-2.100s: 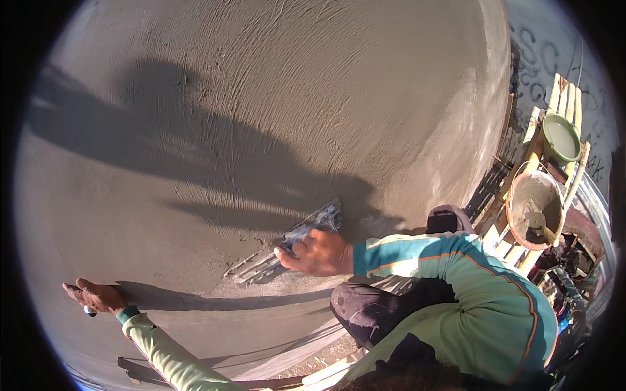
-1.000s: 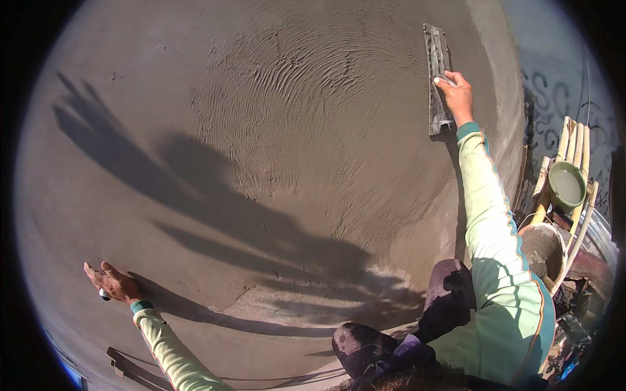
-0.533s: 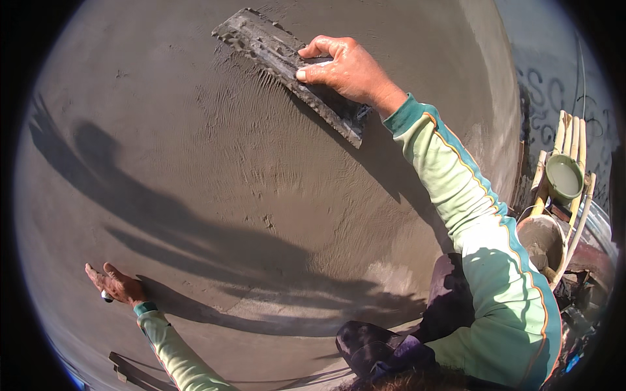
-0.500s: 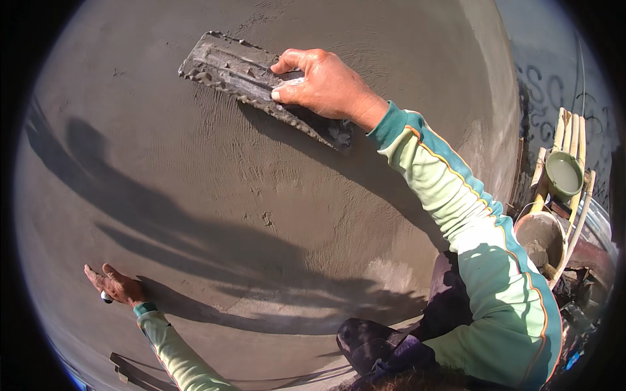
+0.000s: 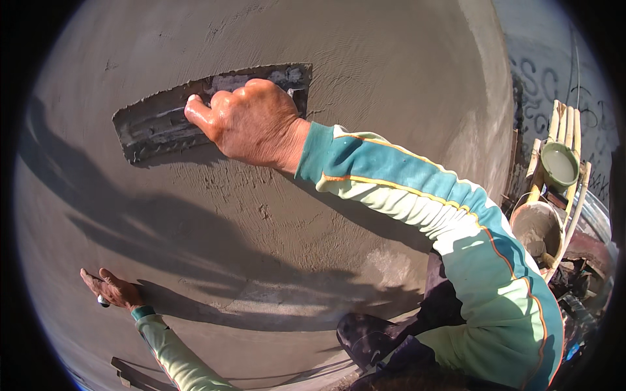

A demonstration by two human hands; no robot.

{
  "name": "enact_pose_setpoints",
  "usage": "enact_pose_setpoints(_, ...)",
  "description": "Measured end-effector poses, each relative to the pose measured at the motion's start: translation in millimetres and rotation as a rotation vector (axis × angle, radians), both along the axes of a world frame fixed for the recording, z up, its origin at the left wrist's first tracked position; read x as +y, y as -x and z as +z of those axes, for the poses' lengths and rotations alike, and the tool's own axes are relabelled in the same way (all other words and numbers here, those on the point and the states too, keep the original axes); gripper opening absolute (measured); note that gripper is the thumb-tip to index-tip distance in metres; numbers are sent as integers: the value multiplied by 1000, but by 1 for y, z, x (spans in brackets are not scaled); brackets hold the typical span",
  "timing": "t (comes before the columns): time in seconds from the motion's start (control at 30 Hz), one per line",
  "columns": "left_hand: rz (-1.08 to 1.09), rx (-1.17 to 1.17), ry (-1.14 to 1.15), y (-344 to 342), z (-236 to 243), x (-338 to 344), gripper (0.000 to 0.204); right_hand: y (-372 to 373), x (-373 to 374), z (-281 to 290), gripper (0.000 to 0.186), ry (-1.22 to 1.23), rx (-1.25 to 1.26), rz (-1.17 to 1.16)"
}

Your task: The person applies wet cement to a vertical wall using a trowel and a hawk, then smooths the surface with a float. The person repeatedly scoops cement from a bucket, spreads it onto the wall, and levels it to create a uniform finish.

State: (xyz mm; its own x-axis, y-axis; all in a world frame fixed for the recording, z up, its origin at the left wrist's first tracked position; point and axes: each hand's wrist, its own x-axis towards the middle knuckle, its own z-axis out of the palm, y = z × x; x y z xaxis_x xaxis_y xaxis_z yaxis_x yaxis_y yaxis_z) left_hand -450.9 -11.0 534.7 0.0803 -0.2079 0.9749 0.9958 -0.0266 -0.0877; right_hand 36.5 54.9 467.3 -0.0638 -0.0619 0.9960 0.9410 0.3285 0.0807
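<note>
My right hand (image 5: 251,127) is closed round the grip of a long rectangular plastering trowel (image 5: 149,132), its blade smeared with wet grey mortar. The blade lies against or very close to the plastered wall (image 5: 391,163); which of the two I cannot tell. The grip itself is mostly hidden by the hand. Lower left, my left hand (image 5: 112,289) is held near the wall, thumb up and fingers bent around something. Only a small, shiny rounded end (image 5: 103,301) of that thing shows below the fingers.
On the right, a green bowl of greyish liquid (image 5: 560,164) sits by several bamboo poles (image 5: 572,133). Below it a bucket of mortar (image 5: 536,231) stands near clutter. My dark-clothed knees (image 5: 365,335) are at the bottom. Arm shadows cross the wall.
My right hand has swept the trowel left and slightly down across the plaster, and the blade has turned so its left end now points lower. My left hand has barely moved.
</note>
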Motion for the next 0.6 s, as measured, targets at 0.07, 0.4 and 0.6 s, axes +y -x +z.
enact_pose_setpoints(0.07,0,14,-1,9,-1,4,85,-56,19,60,19,12,230,-20)
enact_pose_setpoints(0.4,5,-36,-5,-8,-1,5,83,-321,73,35,38,200,860,95)
enact_pose_setpoints(0.6,59,-34,27,-8,1,-2,84,-410,124,-106,54,258,1014,139)
